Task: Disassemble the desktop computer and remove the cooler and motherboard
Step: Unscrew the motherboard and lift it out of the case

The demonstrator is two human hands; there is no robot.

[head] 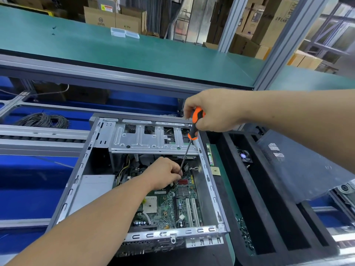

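Observation:
An open desktop case [80, 169] lies on its side in front of me, its green motherboard [165, 204] showing a bare CPU socket [150, 204] and white expansion slots. My right hand [213, 110] grips the orange-and-black handle of a screwdriver [194, 129], whose shaft slants down into the case. My left hand [163, 173] sits inside the case at the screwdriver's tip, fingers curled and pinching near the shaft; what lies under them is hidden. A cooler fan [244, 156] lies in the black tray to the right.
A metal drive cage [151, 139] spans the far end of the case. A black foam tray [269, 198] stands to the right, with a loose CPU [215, 171], a RAM stick [209, 154], several screws [245, 235] and a grey side panel [299, 166]. A cable coil [43, 120] lies far left.

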